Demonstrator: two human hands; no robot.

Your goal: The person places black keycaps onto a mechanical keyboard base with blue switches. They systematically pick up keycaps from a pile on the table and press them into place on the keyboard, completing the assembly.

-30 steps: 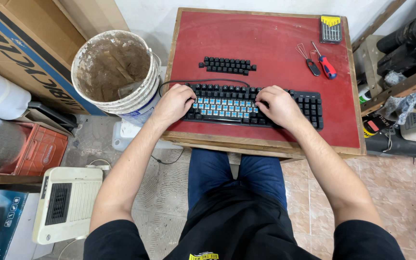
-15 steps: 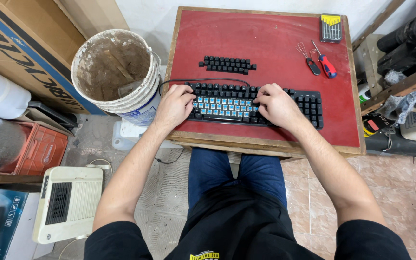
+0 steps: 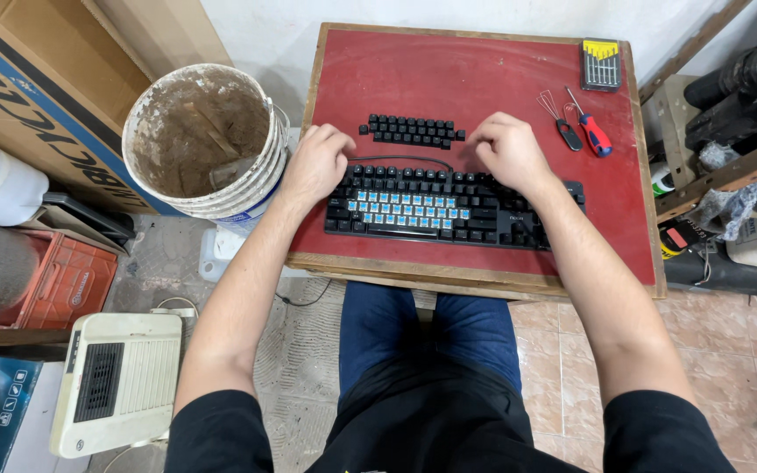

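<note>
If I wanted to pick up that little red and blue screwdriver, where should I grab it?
Probably by the thick red and blue handle of the screwdriver, coming straight down from above. It lies flat on the red tabletop, handle nearer the person and thin shaft pointing away. Pinch across the handle's sides; the wire puller tool lies close on one side.

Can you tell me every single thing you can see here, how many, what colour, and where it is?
Flat computer keyboard: one, black, blue switches bare in its middle, near edge of table.
Loose plastic keycaps: one cluster, black, behind the keyboard.
Wood-framed table: one, red top, centre.
Small screwdriver: one, red and blue handle, table right.
Wire keycap puller: one, black handle, beside the screwdriver.
Case of small bits: one, yellow and black, far right corner.
Dirty plastic bucket: one, white, left of table.
Boxy heater: one, cream, floor left.
Plastic crate: one, red, floor left.
Left hand: keyboard's left end.
Right hand: keyboard's far right edge.
</note>
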